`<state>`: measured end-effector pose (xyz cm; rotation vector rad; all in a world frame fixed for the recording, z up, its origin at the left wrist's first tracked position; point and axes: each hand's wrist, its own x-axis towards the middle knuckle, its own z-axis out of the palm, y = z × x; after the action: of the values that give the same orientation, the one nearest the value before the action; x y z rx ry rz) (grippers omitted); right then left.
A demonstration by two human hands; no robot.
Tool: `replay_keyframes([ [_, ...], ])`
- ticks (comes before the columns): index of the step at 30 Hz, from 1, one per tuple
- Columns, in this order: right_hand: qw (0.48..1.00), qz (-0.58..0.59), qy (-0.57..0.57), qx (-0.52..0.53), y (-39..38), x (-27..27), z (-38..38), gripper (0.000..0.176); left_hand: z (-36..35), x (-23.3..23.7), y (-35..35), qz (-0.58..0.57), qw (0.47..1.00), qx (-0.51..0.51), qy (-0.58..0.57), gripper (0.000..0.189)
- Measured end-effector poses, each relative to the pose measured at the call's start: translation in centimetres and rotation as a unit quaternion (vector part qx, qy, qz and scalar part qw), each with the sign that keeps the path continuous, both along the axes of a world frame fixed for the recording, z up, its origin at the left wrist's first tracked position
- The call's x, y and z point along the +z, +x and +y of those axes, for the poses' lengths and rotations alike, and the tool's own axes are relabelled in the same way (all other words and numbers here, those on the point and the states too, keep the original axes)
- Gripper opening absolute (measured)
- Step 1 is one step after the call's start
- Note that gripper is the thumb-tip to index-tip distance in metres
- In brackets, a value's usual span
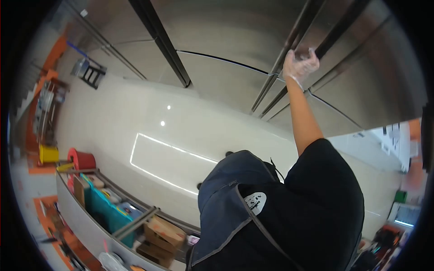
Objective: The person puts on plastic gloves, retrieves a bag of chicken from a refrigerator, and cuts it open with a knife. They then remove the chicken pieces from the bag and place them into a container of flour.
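Note:
My right hand (pixel 300 67), in a clear thin glove, reaches up to tall stainless steel doors (pixel 217 27). Its fingers are curved, with a gap between thumb and fingertips. It is over the strip between two long dark vertical door edges or handles, beside the right one (pixel 337 29); whether the fingertips touch it is hard to tell. Nothing is visibly held. My left hand is out of view, and a dark apron (pixel 226 189) and black sleeve (pixel 323 180) fill the lower middle.
A low metal counter (pixel 86 210) at the lower left holds a teal container (pixel 106 210) and cardboard boxes (pixel 160 237). Beside it are a red bucket (pixel 82 159) and a yellow container (pixel 48 154). A small step stool (pixel 92 76) stands at the upper left on the glossy floor (pixel 181 131).

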<state>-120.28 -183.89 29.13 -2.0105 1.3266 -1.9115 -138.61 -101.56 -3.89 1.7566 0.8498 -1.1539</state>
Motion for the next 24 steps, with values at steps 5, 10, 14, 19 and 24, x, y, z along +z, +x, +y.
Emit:
replay_keyframes([
  [5,0.985,-0.089,0.147,0.000,2.1,2.1,-0.3,0.067,6.3,1.3,13.7,-0.031,0.998,-0.047,0.031,0.031],
  [10,0.967,-0.146,0.170,-0.122,1.6,4.3,5.8,0.061,9.4,7.6,25.5,-0.249,0.957,0.136,0.056,0.033],
  [14,0.990,-0.108,-0.001,-0.086,-1.0,-0.4,21.3,0.064,14.0,2.3,31.2,-0.126,0.990,-0.005,-0.068,0.042],
  [19,0.791,0.209,0.172,0.549,-5.9,-4.6,41.6,0.053,7.6,-1.2,33.6,-0.046,0.890,-0.453,-0.028,0.038],
  [24,0.742,0.308,0.227,0.551,-3.9,-3.9,39.8,0.037,-11.3,9.8,35.2,-0.376,0.691,-0.617,-0.018,0.045],
])
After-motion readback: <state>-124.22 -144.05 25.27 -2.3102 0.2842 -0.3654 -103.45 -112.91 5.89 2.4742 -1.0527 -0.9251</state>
